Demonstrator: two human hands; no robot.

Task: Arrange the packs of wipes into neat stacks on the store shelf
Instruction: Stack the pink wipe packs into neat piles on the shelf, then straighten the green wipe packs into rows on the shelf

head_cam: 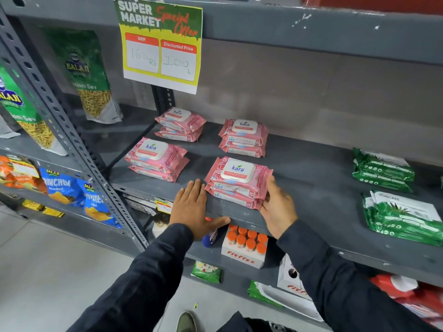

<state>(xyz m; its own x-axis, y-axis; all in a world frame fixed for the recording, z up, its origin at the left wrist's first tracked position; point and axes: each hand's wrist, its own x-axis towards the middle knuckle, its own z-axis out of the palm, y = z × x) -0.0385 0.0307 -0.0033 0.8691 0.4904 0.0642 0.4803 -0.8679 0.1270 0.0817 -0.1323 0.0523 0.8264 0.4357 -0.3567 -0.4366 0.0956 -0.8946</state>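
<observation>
Pink wipe packs with white lids lie in small stacks on the grey shelf point(311, 178): a back-left stack point(180, 124), a back-right stack point(243, 137), a front-left stack point(157, 159) and a front stack point(237, 183) at the shelf edge. My right hand point(278, 207) presses against the front stack's right end. My left hand point(194, 207) lies flat on the shelf just left of that stack, fingers apart, thumb over the edge. Two stacks of green wipe packs point(383, 170) point(402, 216) sit at the right.
A special-offer price sign point(161, 44) hangs from the shelf above. Snack bags point(88, 75) fill the left bay behind a perforated upright point(72, 140). Below are a box of orange-capped bottles point(247, 245) and other goods. Bare shelf lies between pink and green packs.
</observation>
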